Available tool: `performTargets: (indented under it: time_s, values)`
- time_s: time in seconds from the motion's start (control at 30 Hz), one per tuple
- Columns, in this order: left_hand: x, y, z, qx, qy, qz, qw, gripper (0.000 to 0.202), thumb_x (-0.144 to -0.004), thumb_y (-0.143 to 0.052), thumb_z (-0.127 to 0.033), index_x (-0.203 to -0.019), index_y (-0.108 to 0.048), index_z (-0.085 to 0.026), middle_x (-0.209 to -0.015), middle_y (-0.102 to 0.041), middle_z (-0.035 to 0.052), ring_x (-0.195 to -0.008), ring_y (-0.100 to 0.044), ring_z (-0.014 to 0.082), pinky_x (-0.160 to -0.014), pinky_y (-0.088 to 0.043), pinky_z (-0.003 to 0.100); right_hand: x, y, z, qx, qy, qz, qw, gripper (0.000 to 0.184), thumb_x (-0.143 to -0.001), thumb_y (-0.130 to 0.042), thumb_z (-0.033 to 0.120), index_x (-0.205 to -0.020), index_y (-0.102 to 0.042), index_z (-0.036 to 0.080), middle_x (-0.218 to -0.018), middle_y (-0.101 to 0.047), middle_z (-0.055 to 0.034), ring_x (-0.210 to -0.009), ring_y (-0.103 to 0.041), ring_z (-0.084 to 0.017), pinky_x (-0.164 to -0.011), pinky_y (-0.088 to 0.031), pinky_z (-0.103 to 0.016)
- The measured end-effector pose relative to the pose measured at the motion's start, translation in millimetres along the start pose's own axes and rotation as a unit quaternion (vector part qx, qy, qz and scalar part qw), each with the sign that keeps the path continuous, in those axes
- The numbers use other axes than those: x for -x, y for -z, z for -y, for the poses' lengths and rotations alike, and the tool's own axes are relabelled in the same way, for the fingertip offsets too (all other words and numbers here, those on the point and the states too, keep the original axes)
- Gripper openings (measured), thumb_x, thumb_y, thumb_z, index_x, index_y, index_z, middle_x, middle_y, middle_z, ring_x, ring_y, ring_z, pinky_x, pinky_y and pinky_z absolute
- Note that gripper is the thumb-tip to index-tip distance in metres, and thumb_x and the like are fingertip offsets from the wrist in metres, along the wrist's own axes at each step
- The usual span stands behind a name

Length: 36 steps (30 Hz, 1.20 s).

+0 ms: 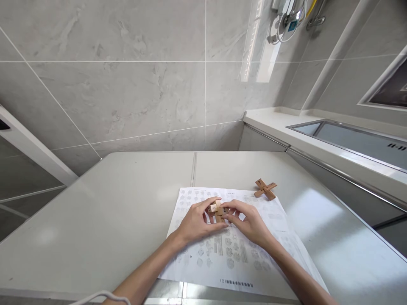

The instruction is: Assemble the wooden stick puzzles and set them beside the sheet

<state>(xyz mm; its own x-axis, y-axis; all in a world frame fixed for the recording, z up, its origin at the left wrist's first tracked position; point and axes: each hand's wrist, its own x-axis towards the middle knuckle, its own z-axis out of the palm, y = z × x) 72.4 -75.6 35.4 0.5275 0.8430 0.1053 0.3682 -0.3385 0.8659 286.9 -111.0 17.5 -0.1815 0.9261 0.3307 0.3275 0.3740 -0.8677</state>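
Note:
Between both hands is a wooden interlocking puzzle [218,210], its light brown pieces crossed and marked with dark characters. My left hand [199,218] curves around its left side, thumb stretched below it and fingers over the top. The fingers of my right hand [246,218] pinch the right side, at a piece with a dark mark. Beneath the hands lies a white instruction sheet [229,264] printed with rows of small figures. A cross of joined wooden puzzle pieces [266,189] rests at the sheet's upper right corner.
The white table [95,220] has a seam across its middle and a grey tiled wall [127,93] behind it. To the right runs a white counter [273,120] with a sink [356,137]. A white cable [101,293] crosses the near left edge.

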Motion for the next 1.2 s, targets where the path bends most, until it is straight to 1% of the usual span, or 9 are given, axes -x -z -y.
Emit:
performTargets:
  time_s: [0.1, 0.17, 0.23, 0.4, 0.6, 0.87, 1.07, 1.13, 1.2]
  values:
    - [-0.5, -0.6, -2.4, 0.041, 0.006, -0.003, 0.999, 0.067, -0.079, -0.088, -0.041, -0.14, -0.063, -0.026, -0.1, -0.073, 0.0011, -0.076, -0.063, 0.0164, -0.075, -0.055, 0.03, 0.2, 0.1, -0.4, -0.03, -0.011, -0.023, 0.999, 0.02, -0.1, -0.065, 0.036, -0.115, -0.076, 0.03, -0.089, -0.076, -0.0039, -0.072, -0.066, -0.023, -0.067, -0.053, -0.036]
    - [-0.7, -0.4, -4.2, 0.07, 0.001, -0.011, 0.998, 0.065, -0.081, -0.086, -0.038, -0.14, -0.063, -0.025, -0.099, -0.073, 0.0013, -0.077, -0.064, 0.016, -0.079, -0.056, 0.031, 0.4, 0.5, 0.0, -0.063, -0.038, -0.034, 0.997, 0.027, -0.105, -0.057, 0.045, -0.121, -0.071, 0.028, -0.071, -0.067, 0.0004, -0.059, -0.059, -0.02, -0.06, -0.05, -0.034]
    - [-0.8, 0.5, -5.7, 0.103, 0.003, -0.003, 0.995, 0.064, -0.082, -0.086, -0.036, -0.14, -0.062, -0.024, -0.099, -0.072, 0.0017, -0.077, -0.064, 0.0156, -0.081, -0.056, 0.031, 0.2, 0.7, 0.0, -0.081, -0.063, -0.033, 0.994, 0.034, -0.108, -0.05, 0.049, -0.128, -0.065, 0.027, -0.063, -0.058, 0.0042, -0.051, -0.053, -0.017, -0.056, -0.046, -0.032]
    - [0.5, 1.8, -8.6, 0.158, -0.004, 0.024, 0.987, 0.061, -0.081, -0.085, -0.035, -0.137, -0.064, -0.024, -0.107, -0.072, 0.0042, -0.086, -0.067, 0.0174, -0.083, -0.057, 0.031, -0.8, -0.8, -3.2, -0.028, -0.044, 0.009, 0.999, 0.032, -0.107, -0.055, 0.051, -0.121, -0.066, 0.025, -0.078, -0.068, -0.0007, -0.059, -0.061, -0.018, -0.062, -0.049, -0.032]
    - [2.8, 0.0, -11.2, 0.159, -0.014, 0.04, 0.986, 0.06, -0.083, -0.083, -0.029, -0.139, -0.061, -0.026, -0.112, -0.07, 0.0043, -0.092, -0.067, 0.018, -0.088, -0.056, 0.032, 1.0, -0.9, 0.1, 0.019, -0.004, 0.026, 0.999, 0.031, -0.111, -0.045, 0.047, -0.103, -0.064, 0.024, -0.08, -0.065, -0.002, -0.065, -0.054, -0.019, -0.064, -0.043, -0.031]
    - [4.1, -1.5, -9.7, 0.11, -0.081, 0.018, 0.991, 0.063, -0.081, -0.082, -0.019, -0.138, -0.062, -0.035, -0.122, -0.059, 0.003, -0.095, -0.064, 0.0169, -0.092, -0.057, 0.035, 2.0, 0.4, 4.3, -0.01, -0.033, 0.045, 0.998, 0.043, -0.111, -0.04, 0.052, -0.081, -0.053, 0.024, -0.064, -0.052, 0.0032, -0.059, -0.047, -0.017, -0.062, -0.037, -0.031]
    - [3.6, -1.7, -8.1, 0.097, -0.083, 0.012, 0.992, 0.07, -0.081, -0.084, -0.021, -0.144, -0.059, -0.036, -0.126, -0.06, 0.0036, -0.099, -0.065, 0.0183, -0.095, -0.057, 0.037, -0.3, 0.3, 5.1, -0.103, -0.1, 0.054, 0.988, 0.05, -0.106, -0.047, 0.063, -0.076, -0.051, 0.024, -0.059, -0.051, 0.005, -0.054, -0.045, -0.014, -0.059, -0.037, -0.03]
    - [2.7, -2.9, -6.5, 0.108, -0.061, 0.003, 0.992, 0.077, -0.079, -0.088, -0.026, -0.148, -0.054, -0.035, -0.131, -0.059, 0.0055, -0.093, -0.066, 0.0169, -0.09, -0.059, 0.036, -2.1, 1.1, 4.4, -0.175, -0.142, 0.051, 0.973, 0.052, -0.104, -0.051, 0.066, -0.075, -0.052, 0.023, -0.06, -0.05, 0.0053, -0.052, -0.046, -0.013, -0.057, -0.039, -0.029]
    - [1.5, -4.2, -4.7, 0.121, -0.033, -0.014, 0.992, 0.081, -0.079, -0.089, -0.031, -0.15, -0.05, -0.033, -0.136, -0.058, 0.0076, -0.088, -0.066, 0.0153, -0.082, -0.059, 0.034, -4.5, 3.0, 0.7, -0.264, -0.205, 0.041, 0.942, 0.053, -0.101, -0.058, 0.067, -0.075, -0.055, 0.021, -0.062, -0.047, 0.0058, -0.051, -0.046, -0.012, -0.052, -0.039, -0.027]
